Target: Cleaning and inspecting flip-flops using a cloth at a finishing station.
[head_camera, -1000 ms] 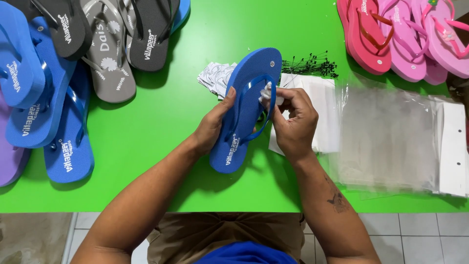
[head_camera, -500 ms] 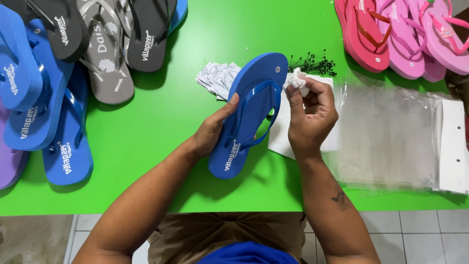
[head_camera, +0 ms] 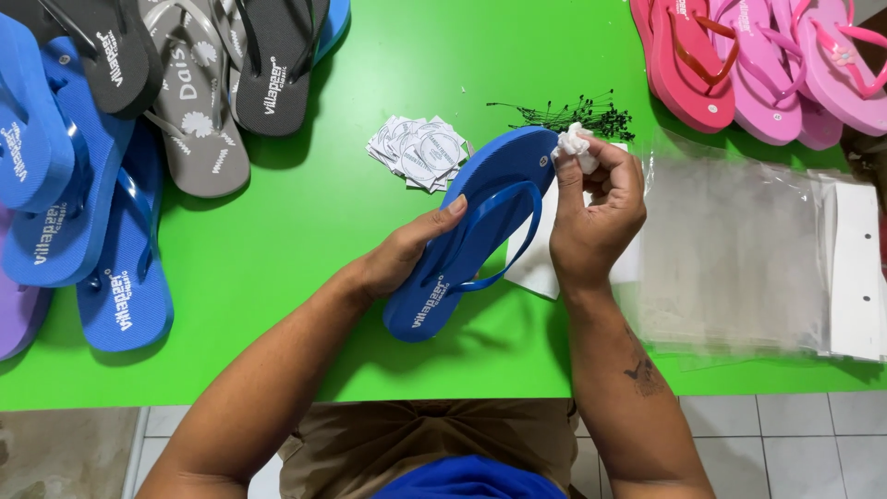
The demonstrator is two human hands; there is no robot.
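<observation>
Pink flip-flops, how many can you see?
3 pink flip-flops at the table's top right corner, side by side: one next to the red one, one peeking underneath, one by the edge. More may be hidden.

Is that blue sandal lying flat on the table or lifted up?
Lifted and tilted. The left hand props the blue sandal strap-side up, heel end low; the right hand pinches a white wad at its toe.

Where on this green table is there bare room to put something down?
Bare green table lies between the grey sandal, the paper tags and the left hand. More shows above the black ties. The clear bags crowd the right.
</observation>
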